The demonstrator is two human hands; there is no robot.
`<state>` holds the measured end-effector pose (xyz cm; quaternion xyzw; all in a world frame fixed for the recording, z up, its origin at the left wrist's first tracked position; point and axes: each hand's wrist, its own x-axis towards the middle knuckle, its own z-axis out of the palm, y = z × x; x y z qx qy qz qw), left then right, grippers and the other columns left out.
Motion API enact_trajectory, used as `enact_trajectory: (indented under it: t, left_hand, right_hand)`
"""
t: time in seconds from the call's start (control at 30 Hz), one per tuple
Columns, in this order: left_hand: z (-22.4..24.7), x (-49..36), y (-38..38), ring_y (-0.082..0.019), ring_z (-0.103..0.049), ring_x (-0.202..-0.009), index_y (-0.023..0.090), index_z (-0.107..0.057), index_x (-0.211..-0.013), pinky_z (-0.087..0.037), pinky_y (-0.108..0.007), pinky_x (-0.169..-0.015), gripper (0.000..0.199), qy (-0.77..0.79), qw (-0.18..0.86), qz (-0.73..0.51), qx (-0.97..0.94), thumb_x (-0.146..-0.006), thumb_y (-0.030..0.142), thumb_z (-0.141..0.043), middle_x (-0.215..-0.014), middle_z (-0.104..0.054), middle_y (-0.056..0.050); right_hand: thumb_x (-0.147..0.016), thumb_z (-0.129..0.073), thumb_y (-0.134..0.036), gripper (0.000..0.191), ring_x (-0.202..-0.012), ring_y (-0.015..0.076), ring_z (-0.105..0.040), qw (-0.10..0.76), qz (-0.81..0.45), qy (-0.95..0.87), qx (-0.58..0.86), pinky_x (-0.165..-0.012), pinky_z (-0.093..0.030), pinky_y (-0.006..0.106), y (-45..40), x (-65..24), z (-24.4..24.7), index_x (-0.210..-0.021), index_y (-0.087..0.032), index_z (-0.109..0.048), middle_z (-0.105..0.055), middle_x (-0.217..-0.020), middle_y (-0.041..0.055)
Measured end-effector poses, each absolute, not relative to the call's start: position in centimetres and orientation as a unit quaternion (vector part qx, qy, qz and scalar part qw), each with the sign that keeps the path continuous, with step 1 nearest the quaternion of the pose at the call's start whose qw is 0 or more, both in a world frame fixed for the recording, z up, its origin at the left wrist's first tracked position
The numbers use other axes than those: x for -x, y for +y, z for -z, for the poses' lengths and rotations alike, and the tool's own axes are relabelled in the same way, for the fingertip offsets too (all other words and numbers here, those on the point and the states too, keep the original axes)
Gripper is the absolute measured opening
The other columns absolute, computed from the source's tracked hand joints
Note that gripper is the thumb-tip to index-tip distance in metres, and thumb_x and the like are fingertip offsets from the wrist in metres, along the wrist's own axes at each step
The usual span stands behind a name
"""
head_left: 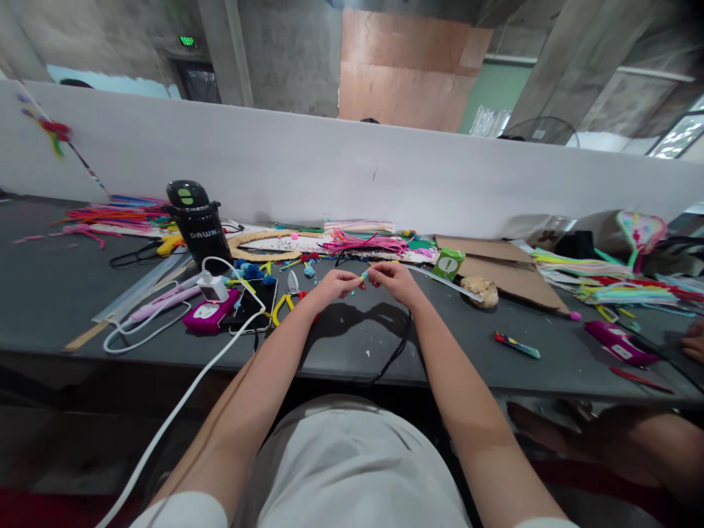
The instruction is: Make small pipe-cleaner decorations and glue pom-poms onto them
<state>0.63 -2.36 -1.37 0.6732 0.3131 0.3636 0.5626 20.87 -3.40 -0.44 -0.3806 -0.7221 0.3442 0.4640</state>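
Above the middle of the dark table, my left hand (338, 285) and my right hand (394, 280) meet fingertip to fingertip. Both pinch a small yellow and light-blue piece (364, 276), too small to tell its kind. A thin whitish strip (448, 283) runs rightward from behind my right hand to a tan lump (480, 291); whether my fingers hold the strip is hidden. Left of my left hand lie yellow-handled pliers (281, 308) and blue pom-poms (253, 272). Pink pipe cleaners (366, 242) are bunched behind my hands.
A black bottle (201, 231) stands at left, near a purple box (210, 312), a white charger (213, 287) and a pink glue gun (165, 301). On the right are a green box (448, 263), cardboard (506, 275), a utility knife (517, 345) and another person's hand (694, 342).
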Motion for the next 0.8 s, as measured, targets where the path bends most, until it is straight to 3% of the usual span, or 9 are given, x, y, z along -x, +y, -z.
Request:
enact_trajectory:
  t: [0.23,0.5,0.8]
  left_hand:
    - [1.5,-0.8,-2.2,-0.006,-0.025,-0.046,0.01,-0.068,-0.074,-0.017,-0.024,-0.048,0.045,0.288,0.597,-0.375,-0.649,-0.069,0.055,-0.068,-0.048,-0.031,0.005]
    - [1.8,-0.7,-1.9,-0.006,-0.027,-0.047,0.011,-0.065,-0.074,-0.018,-0.024,-0.049,0.045,0.273,0.597,-0.386,-0.649,-0.072,0.056,-0.066,-0.051,-0.034,0.005]
    - [2.2,-0.6,-1.5,-0.005,-0.023,-0.044,0.013,-0.057,-0.069,-0.013,-0.023,-0.047,0.045,0.254,0.651,-0.403,-0.59,-0.071,0.056,-0.068,-0.051,-0.03,0.006]
  right_hand:
    - [-0.079,-0.06,-0.06,0.045,-0.066,0.0144,-0.06,0.504,-0.372,-0.672,0.395,-0.062,-0.052,0.028,-3.2,-21.2,0.4,-0.088,-0.017,-0.071,-0.067,-0.075,0.0051]
    - [-0.08,-0.062,-0.053,0.038,-0.065,0.0131,-0.058,0.498,-0.361,-0.7,0.364,-0.064,-0.051,0.027,-3.5,-20.9,0.4,-0.093,-0.018,-0.07,-0.066,-0.076,0.0035]
    - [-0.074,-0.07,-0.048,0.043,-0.086,0.0177,-0.063,0.487,-0.32,-0.734,0.351,-0.072,-0.052,0.028,-4.2,-20.4,-0.1,-0.109,-0.022,-0.068,-0.069,-0.096,0.0053]
